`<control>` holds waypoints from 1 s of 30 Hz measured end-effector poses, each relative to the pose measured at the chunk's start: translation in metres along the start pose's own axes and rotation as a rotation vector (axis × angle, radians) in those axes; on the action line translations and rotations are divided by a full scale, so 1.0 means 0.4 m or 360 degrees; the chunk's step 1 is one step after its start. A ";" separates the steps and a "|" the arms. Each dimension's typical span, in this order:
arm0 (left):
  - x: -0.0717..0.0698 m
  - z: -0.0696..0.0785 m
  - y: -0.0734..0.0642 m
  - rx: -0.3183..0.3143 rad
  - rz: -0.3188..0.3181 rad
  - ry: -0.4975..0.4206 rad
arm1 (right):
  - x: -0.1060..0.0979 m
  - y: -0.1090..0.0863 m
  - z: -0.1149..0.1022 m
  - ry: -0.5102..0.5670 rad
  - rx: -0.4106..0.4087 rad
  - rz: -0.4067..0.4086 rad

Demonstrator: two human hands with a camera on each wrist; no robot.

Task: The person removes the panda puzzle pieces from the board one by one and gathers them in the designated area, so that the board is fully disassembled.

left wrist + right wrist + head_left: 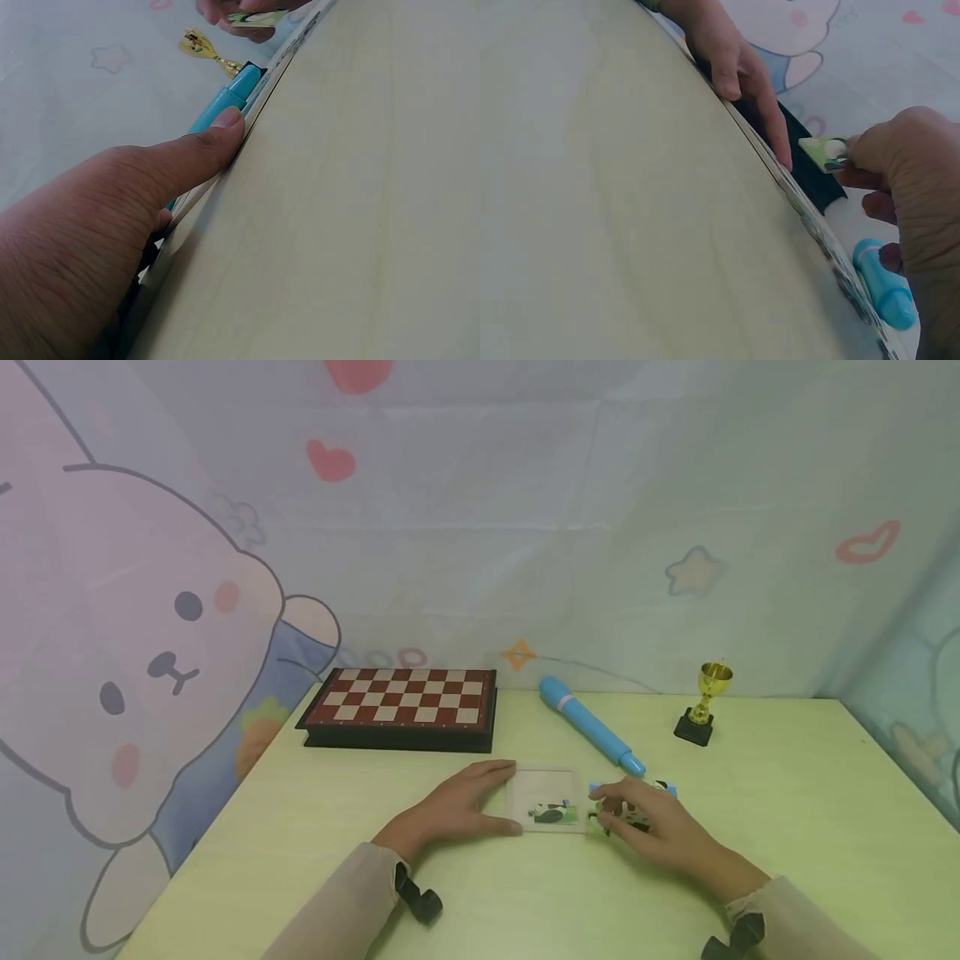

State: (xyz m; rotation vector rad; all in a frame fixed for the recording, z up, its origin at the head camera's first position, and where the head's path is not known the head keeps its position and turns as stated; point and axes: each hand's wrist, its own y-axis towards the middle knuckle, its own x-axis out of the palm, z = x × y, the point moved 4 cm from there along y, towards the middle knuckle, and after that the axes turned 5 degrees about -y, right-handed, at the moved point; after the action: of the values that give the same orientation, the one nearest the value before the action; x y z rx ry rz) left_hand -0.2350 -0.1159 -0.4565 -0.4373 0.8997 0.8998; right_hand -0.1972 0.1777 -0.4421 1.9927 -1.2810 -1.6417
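A flat, pale square frame (542, 782) lies on the table with one small picture piece (553, 815) in its near right corner. My left hand (465, 810) rests at the frame's left side, thumb along the near edge and fingers at the far corner. That thumb (225, 127) lies nearly straight against the edge in the left wrist view. To the right, my right hand (652, 822) pinches a small light-green puzzle piece (825, 152) between thumb and fingers, raised above the table. More printed pieces (670, 790) show under and around this hand, partly hidden by it.
A blue marker-shaped tube (592, 727) lies slanted behind the frame. The red-and-white chessboard box (405, 706) is at the back left. On the right stands a small gold trophy cup (703, 702) with a black base. A printed cloth (510, 543) hangs behind the table.
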 end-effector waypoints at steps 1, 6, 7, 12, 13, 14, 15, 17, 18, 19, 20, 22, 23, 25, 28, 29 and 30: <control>0.000 0.000 -0.001 -0.0003 -0.0001 -0.0004 | -0.004 -0.008 0.000 0.0012 -0.0014 -0.0021; 0.003 -0.001 0.000 0.0000 -0.0012 0.0006 | -0.012 -0.039 -0.002 0.0064 0.0001 -0.0135; 0.003 -0.001 0.001 0.0001 -0.0010 0.0015 | -0.011 -0.042 -0.001 0.0067 -0.0007 -0.0143; 0.001 -0.004 0.007 0.0010 -0.0003 0.0040 | -0.010 -0.041 -0.003 0.0087 -0.0118 -0.0138; 0.000 -0.004 0.007 0.0009 -0.0002 0.0040 | -0.010 -0.040 -0.004 0.0085 -0.0140 -0.0139; 0.000 -0.003 0.007 0.0009 -0.0003 0.0038 | -0.011 -0.040 -0.005 0.0082 -0.0151 -0.0144; 0.001 -0.003 0.007 0.0008 -0.0002 0.0037 | -0.010 -0.040 -0.004 0.0077 -0.0149 -0.0159; 0.001 -0.003 0.006 0.0008 -0.0002 0.0031 | -0.011 -0.040 -0.004 0.0070 -0.0133 -0.0192; 0.001 -0.003 0.006 0.0006 -0.0001 0.0031 | -0.011 -0.040 -0.004 0.0066 -0.0120 -0.0208; 0.001 -0.002 0.006 0.0006 0.0000 0.0030 | -0.010 -0.040 -0.003 0.0063 -0.0107 -0.0223; 0.001 -0.002 0.006 0.0007 -0.0002 0.0032 | -0.010 -0.041 -0.003 0.0061 -0.0089 -0.0235; 0.000 -0.003 0.007 0.0010 -0.0002 0.0038 | -0.009 -0.041 -0.003 0.0057 -0.0056 -0.0251; 0.000 -0.002 0.007 0.0013 0.0000 0.0037 | -0.009 -0.041 -0.003 0.0051 -0.0042 -0.0253; -0.001 -0.001 0.007 0.0015 0.0002 0.0031 | -0.010 -0.039 -0.004 0.0040 -0.0040 -0.0247; -0.001 -0.001 0.006 0.0014 0.0002 0.0016 | -0.009 -0.037 -0.005 0.0016 -0.0032 -0.0247; -0.001 -0.001 0.006 0.0010 0.0001 0.0012 | -0.009 -0.037 -0.005 0.0011 -0.0032 -0.0250; -0.001 -0.002 0.005 0.0008 -0.0001 0.0012 | -0.008 -0.037 -0.005 0.0010 -0.0036 -0.0253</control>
State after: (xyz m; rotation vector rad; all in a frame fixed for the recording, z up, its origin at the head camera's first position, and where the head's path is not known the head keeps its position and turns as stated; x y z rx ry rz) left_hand -0.2371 -0.1153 -0.4565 -0.4369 0.9082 0.8960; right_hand -0.1885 0.1879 -0.4491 2.1327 -1.1217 -1.7099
